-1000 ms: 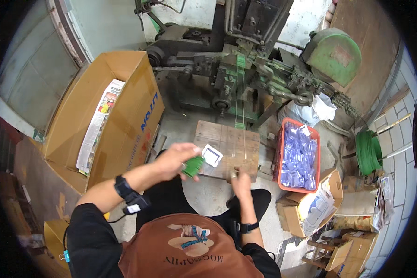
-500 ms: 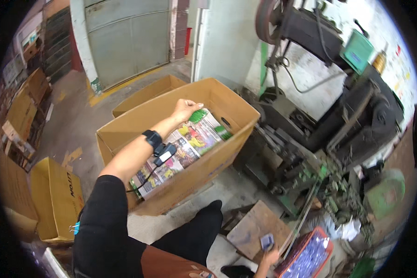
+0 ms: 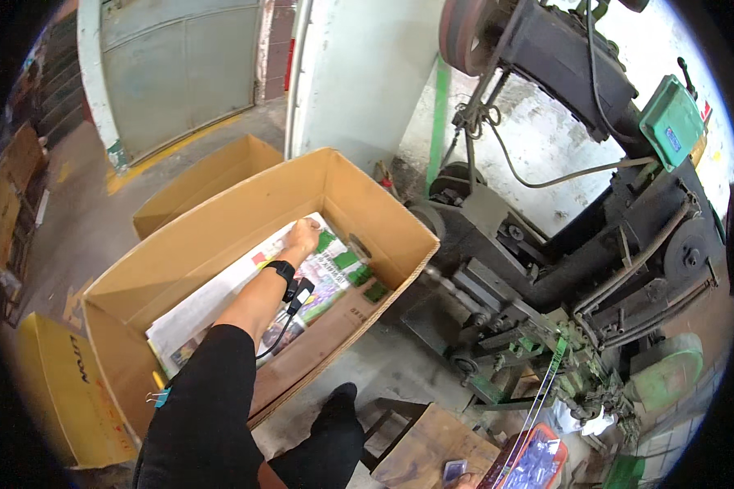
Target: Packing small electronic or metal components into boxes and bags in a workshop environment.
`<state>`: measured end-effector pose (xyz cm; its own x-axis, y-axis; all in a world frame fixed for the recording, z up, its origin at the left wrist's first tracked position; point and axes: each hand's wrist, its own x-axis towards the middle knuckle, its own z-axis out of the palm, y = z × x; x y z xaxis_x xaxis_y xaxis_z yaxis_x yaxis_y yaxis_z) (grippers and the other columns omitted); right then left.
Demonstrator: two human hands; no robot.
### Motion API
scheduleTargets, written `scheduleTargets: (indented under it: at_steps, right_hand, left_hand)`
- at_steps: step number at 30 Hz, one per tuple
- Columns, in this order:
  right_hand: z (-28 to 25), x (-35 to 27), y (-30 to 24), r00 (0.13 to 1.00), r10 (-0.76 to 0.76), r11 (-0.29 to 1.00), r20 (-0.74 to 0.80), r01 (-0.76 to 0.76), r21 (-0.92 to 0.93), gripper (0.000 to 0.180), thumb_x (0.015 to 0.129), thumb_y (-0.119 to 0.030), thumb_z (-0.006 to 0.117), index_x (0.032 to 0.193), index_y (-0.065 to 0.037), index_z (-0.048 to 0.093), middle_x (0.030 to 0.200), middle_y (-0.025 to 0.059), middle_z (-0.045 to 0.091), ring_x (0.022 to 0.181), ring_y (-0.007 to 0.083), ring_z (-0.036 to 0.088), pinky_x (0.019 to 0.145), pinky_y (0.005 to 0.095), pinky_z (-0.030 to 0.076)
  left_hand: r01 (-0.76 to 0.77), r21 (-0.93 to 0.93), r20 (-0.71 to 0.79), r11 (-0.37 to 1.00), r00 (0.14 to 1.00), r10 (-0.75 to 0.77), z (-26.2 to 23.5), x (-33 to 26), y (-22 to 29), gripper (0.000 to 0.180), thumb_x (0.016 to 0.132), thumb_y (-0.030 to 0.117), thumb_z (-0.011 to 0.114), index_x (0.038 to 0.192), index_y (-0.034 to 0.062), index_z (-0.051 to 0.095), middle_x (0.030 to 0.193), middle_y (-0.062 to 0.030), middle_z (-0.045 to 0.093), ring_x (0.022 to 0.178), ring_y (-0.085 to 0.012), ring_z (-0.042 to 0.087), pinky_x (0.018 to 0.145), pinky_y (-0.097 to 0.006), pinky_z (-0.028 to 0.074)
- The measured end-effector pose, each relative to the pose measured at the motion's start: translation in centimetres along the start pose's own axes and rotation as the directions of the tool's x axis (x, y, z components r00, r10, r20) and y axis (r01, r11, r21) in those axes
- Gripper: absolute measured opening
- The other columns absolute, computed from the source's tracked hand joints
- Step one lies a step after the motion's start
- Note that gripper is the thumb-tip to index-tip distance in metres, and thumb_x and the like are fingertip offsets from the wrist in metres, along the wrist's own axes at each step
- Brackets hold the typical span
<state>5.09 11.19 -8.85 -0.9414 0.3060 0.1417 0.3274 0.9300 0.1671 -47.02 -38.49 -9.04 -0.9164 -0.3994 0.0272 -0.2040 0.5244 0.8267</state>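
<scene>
My left hand (image 3: pixel 302 238) reaches down into a big open cardboard box (image 3: pixel 220 224) lined with newspaper (image 3: pixel 212 301). Its fingers are curled under and hidden, resting on the paper beside a small green packet (image 3: pixel 326 242). More green packets (image 3: pixel 360 273) lie close by near the box's right corner. A black watch and a dangling cable sit on that wrist. Only a sliver of my right hand (image 3: pixel 467 482) shows at the lower edge, next to a small packet (image 3: pixel 453 469) on a wooden board (image 3: pixel 432 448).
A heavy green and black machine (image 3: pixel 595 269) with belts and a wheel fills the right side. A red basket of blue-white packets (image 3: pixel 538 460) sits at the bottom. A second cardboard box (image 3: pixel 196 179) stands behind, a yellow one (image 3: pixel 65 391) at left.
The view has swung from the board to the big box. My left hand, which held a green packet over the board, has gone deep into the box and now rests low on the newspaper.
</scene>
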Motion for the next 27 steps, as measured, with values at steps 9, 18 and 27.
scheduleTargets:
  at_steps: [9,18,27]
  right_hand:
    - [-0.3,0.3,-1.3,0.966,0.023,0.999,0.256,-0.011,-0.047,0.023,0.07,-0.014,0.06,0.09,-0.004,0.06,0.086,0.0169,0.062,0.071,0.0308,0.061,0.058,0.0395,0.048]
    - [1.7,0.8,-2.9,0.964,-0.265,0.943,-0.02,0.263,0.204,0.015,0.078,-0.014,0.05,0.084,-0.003,0.059,0.075,0.0154,0.06,0.071,0.0286,0.06,0.059,0.0402,0.048]
    - [1.9,0.3,-2.9,0.995,0.077,0.943,0.063,-0.093,0.319,0.014,0.073,-0.007,0.051,0.085,0.0,0.052,0.083,0.0214,0.053,0.066,0.0314,0.06,0.054,0.0397,0.049]
  left_hand:
    - [-0.156,0.269,0.057,0.95,0.988,0.146,0.4,-2.6,3.2,0.043,0.075,0.001,0.043,0.116,0.0082,0.055,0.114,-0.0191,0.056,0.111,-0.0343,0.049,0.095,-0.048,0.035]
    - [-0.528,0.141,0.18,0.838,0.846,0.503,-9.9,4.8,-1.7,0.029,0.084,0.016,0.043,0.099,-0.0012,0.061,0.097,-0.0197,0.062,0.095,-0.0327,0.057,0.082,-0.042,0.044]
    - [-0.117,-0.499,0.323,0.859,0.894,0.31,-19.2,-15.9,19.4,0.028,0.088,0.013,0.048,0.112,0.0005,0.051,0.086,-0.014,0.062,0.068,-0.0198,0.061,0.055,-0.027,0.048]
